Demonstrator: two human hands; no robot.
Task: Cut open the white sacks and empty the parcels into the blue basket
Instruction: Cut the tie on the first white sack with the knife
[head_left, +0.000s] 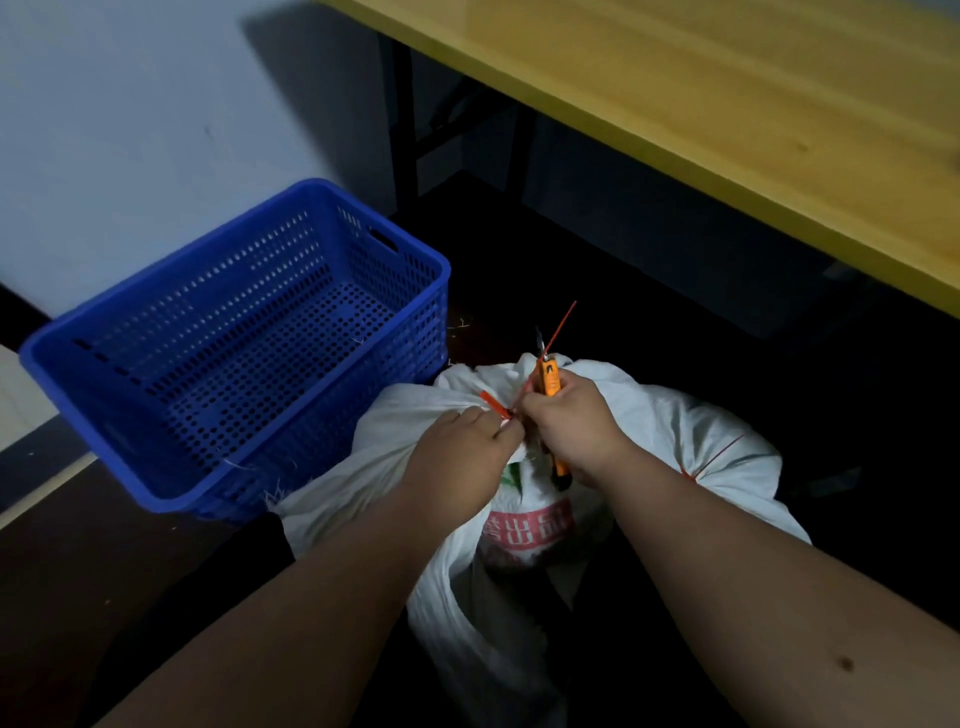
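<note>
Seen from a camera on the person's head, looking down at a dark floor. A white sack (519, 519) stands between the person's bare forearms, its neck bunched tight and bound with a red plastic tie (496, 405). The long tail of the tie sticks up and away from the knot.

The left hand (462, 457) grips the gathered neck of the sack, its fingers (506, 431) curled and pinching the cloth right at the tie. The right hand (571, 426) is wrapped around an orange utility knife (549, 382), held upright, with the thin blade poking up past the tie. Whether the blade is touching the tie cannot be made out.

Just behind and to the right lies a second white sack (727, 447), touching the first. It too is tied shut, with a red tie showing at its neck.

To the left, just beside the first sack, sits the blue basket (426, 270), a perforated plastic crate. Nothing lies inside it; its holed bottom shows bare. A yellow wooden desk (727, 130) crosses the upper right, with dark legs beneath it. A pale wall stands behind the basket.

By the look of it, the job is only starting. The first sack appears to be still closed, with the tie about to be cut. No parcels are in view. Left to do: cut this tie, tip the sack into the basket, then do the same with the second sack.
</note>
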